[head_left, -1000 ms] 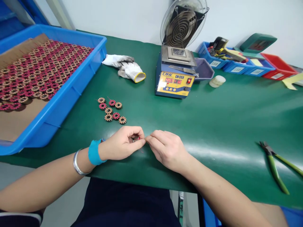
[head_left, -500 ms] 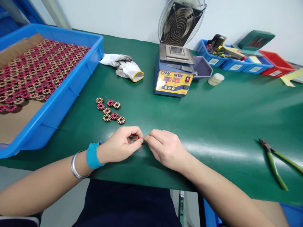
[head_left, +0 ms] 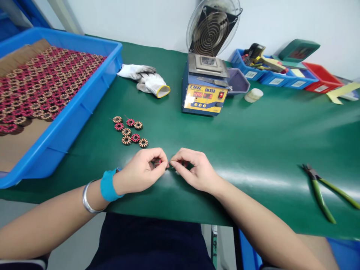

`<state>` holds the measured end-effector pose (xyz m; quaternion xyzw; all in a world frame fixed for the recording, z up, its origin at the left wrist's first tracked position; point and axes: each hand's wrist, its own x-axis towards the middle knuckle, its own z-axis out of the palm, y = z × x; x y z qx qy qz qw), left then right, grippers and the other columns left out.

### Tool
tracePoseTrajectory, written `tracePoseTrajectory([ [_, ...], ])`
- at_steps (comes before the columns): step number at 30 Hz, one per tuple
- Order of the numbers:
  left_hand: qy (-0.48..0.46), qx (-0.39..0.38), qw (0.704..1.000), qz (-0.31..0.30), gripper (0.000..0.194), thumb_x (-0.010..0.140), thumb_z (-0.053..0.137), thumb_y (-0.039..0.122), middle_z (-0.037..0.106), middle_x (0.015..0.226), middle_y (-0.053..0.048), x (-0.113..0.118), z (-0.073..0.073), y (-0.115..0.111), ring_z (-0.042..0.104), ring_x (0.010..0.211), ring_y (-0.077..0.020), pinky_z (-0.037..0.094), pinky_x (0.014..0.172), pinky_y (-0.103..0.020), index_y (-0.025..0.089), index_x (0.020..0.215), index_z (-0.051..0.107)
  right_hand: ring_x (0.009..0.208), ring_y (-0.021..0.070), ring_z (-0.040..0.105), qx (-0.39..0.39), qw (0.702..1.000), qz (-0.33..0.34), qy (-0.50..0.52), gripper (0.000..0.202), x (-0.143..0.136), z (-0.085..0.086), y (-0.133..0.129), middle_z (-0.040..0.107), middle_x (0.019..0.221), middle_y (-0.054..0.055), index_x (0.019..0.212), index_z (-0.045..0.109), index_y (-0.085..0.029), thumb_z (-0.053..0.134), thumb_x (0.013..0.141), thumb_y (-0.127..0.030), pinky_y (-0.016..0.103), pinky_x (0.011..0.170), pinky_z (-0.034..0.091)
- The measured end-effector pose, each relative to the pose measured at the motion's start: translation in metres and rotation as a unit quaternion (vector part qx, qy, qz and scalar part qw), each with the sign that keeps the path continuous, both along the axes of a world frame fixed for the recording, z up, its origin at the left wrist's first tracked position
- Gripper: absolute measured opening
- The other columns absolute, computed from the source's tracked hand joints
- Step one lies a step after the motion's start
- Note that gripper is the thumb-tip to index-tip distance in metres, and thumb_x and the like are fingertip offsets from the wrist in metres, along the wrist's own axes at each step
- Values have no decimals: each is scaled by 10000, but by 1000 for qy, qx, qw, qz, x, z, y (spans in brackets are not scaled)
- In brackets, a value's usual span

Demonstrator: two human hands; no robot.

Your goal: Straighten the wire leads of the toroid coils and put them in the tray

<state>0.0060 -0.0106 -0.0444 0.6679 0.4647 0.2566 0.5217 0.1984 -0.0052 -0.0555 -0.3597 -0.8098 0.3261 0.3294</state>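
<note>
My left hand (head_left: 144,168) is closed around a small red wound stator (head_left: 158,163), most of it hidden by the fingers. Right beside it, my right hand (head_left: 197,170) pinches what looks like a thin wire end (head_left: 169,162) of that stator between thumb and forefinger. The two sets of fingertips almost meet just above the green table. Beyond my left hand lies a loose group of stators (head_left: 126,132), some red-wound and some copper-coloured, a few with thin wires sticking out.
A blue tray (head_left: 84,108) full of stators stands at left. White gloves (head_left: 153,83) lie behind the group. At the back are a solder pot (head_left: 204,97), a fan (head_left: 210,35), a small round jar (head_left: 254,95) and parts bins (head_left: 277,79). Green-handled cutters (head_left: 319,187) rest at right.
My right hand has rolled, so the thumb and curled fingers now show more. My left hand stays closed on the stator. The view has shifted slightly.
</note>
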Motion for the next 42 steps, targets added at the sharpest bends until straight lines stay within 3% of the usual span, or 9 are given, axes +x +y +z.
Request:
tracePoseTrajectory([
  [6, -14, 15, 999, 35, 153, 811, 519, 257, 555, 640, -4, 3, -2, 1, 496, 564, -108, 394, 505, -232, 142, 720, 566, 583, 90, 556, 9, 999, -34, 33, 144, -6, -6, 0, 608, 653, 1, 757, 637, -157, 556, 876, -147, 207, 545, 464],
  [10, -54, -10, 995, 83, 154, 811, 530, 256, 589, 649, -12, 4, -3, 5, 516, 541, -98, 419, 486, -221, 138, 720, 570, 705, 121, 644, 111, 987, -104, 44, 98, -8, -10, -1, 690, 815, 57, 916, 665, -150, 575, 879, -139, 240, 649, 544],
  [14, -89, -10, 991, 103, 152, 804, 544, 258, 589, 653, -9, 5, -3, 6, 518, 535, -87, 416, 465, -205, 137, 715, 566, 837, 146, 696, 167, 982, -82, 18, 185, -10, -15, -4, 722, 930, 89, 1017, 671, -158, 535, 901, -108, 260, 744, 584],
  [22, -91, -3, 991, 99, 146, 807, 547, 238, 575, 622, 3, 5, -4, 6, 489, 497, -76, 391, 431, -197, 137, 701, 562, 840, 153, 710, 150, 986, -75, 14, 182, -12, -15, -6, 734, 927, 107, 1012, 680, -119, 542, 895, -102, 260, 769, 601],
  [29, -97, -3, 990, 98, 152, 811, 539, 236, 571, 613, 8, 6, -3, 6, 479, 491, -72, 380, 436, -193, 142, 692, 548, 827, 149, 709, 142, 987, -73, 20, 189, -14, -14, -7, 734, 918, 91, 1017, 680, -150, 538, 897, -114, 263, 755, 603],
  [42, -114, -15, 989, 93, 157, 808, 544, 254, 569, 633, 2, 5, -7, 5, 536, 571, -92, 444, 552, -212, 142, 697, 547, 762, 148, 689, 116, 991, -67, 24, 214, -13, -14, -9, 728, 918, 102, 1055, 679, -134, 547, 888, -131, 259, 715, 590],
])
